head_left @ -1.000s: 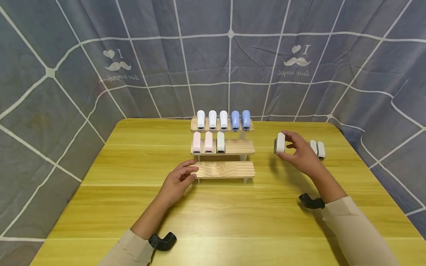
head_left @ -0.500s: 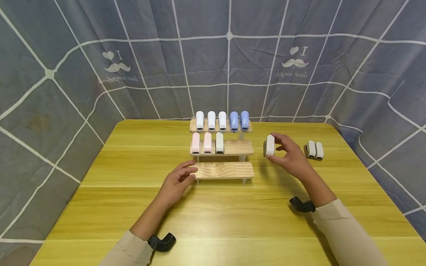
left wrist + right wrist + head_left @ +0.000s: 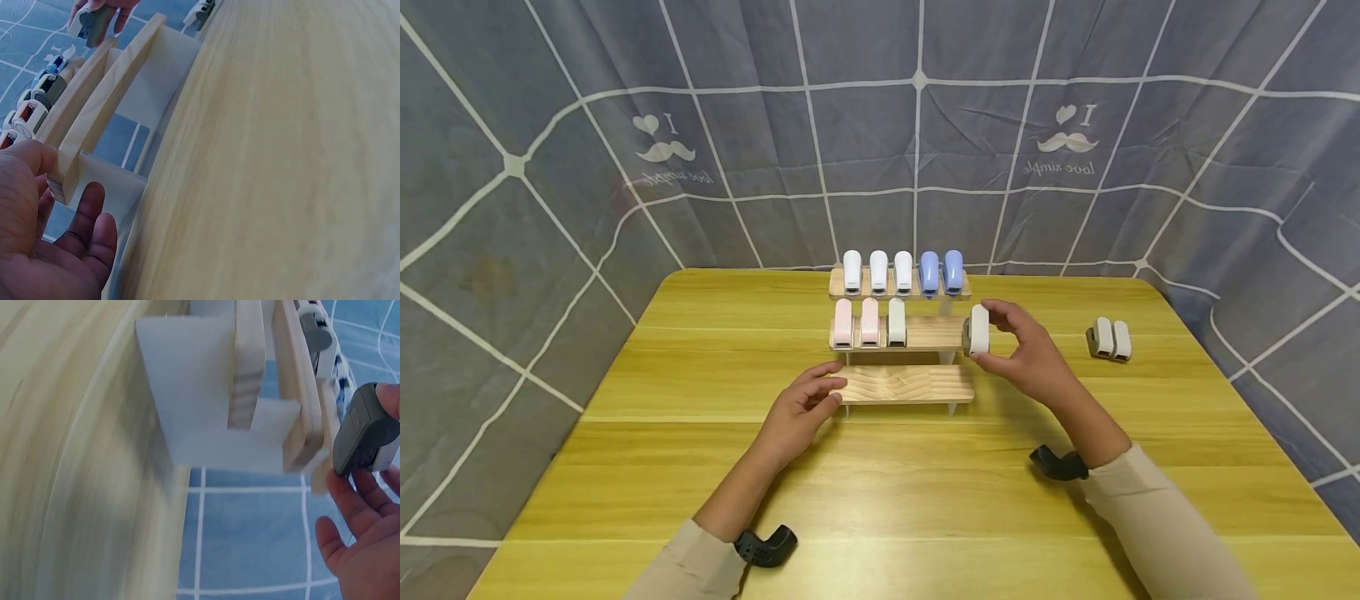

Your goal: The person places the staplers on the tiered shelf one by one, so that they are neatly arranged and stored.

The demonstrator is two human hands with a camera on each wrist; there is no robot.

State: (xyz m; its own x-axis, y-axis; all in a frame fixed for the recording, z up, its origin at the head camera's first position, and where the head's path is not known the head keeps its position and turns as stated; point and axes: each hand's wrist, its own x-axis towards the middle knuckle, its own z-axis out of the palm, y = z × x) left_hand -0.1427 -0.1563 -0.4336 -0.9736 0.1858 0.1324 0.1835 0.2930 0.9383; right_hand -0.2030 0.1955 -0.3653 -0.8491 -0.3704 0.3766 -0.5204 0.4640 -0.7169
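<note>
My right hand (image 3: 1026, 354) pinches a white stapler with a grey base (image 3: 977, 331), thumb in front and fingers behind, at the right end of the middle wooden shelf (image 3: 934, 333). In the right wrist view the stapler's grey underside (image 3: 362, 428) faces the camera near the shelf ends. Two pink staplers (image 3: 843, 323) and a pale green-grey one (image 3: 897, 323) stand on that shelf's left part. My left hand (image 3: 797, 415) touches the left end of the lowest shelf (image 3: 902, 384) with loosely bent fingers; the left wrist view shows the fingertips (image 3: 94, 199) beside the board end.
Three white staplers (image 3: 877, 272) and two blue ones (image 3: 929, 273) stand on the top shelf (image 3: 837, 283). Two more white staplers (image 3: 1111, 338) stand side by side on the table (image 3: 880, 492) at right. A grey checked curtain (image 3: 880, 142) hangs round the table's back and sides.
My right hand has carried the white stapler leftward, from near the two on the table to the right end of the middle shelf. The left hand stays at the lowest shelf.
</note>
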